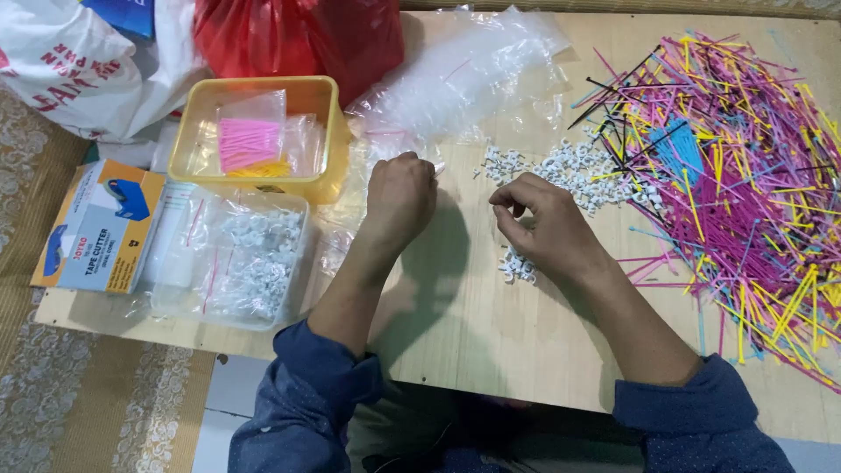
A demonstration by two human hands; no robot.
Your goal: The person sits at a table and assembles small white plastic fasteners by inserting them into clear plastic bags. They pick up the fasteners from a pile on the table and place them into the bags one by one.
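Right hand over small white rings

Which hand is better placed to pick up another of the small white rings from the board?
Right hand: a small cluster of white rings lies right under it. The left hand is fisted farther off, near the clear plastic bags.

Bare surface lies open between and below the two hands, down to the near edge. To the right, a wide heap of coloured sticks blocks passage. White clips are scattered just ahead of the right hand, with a small cluster under it. Crumpled clear bags fill the far middle. To the left, a yellow tub and a clear tray stand close beside the left hand.
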